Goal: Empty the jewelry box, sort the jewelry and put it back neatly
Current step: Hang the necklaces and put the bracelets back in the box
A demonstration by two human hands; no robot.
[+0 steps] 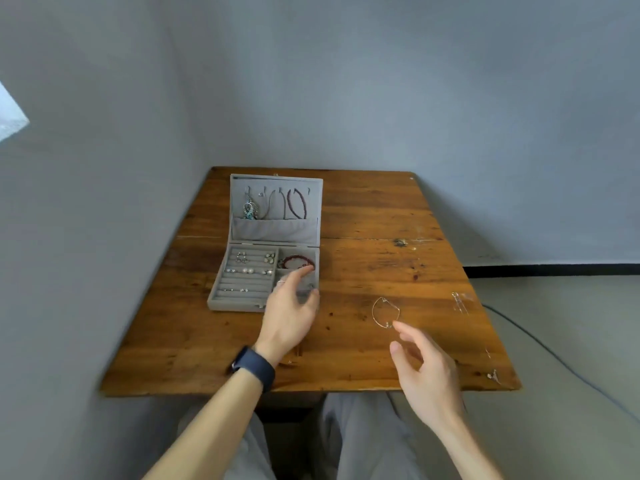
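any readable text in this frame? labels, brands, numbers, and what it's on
No readable text anywhere in this view.
Jewelry box: the grey lining, lid and trays show no logo or label.
Dark wristband: no brand or display digits can be made out.
Table: only scratches and stains, no print.
Wall: plain, no signs.
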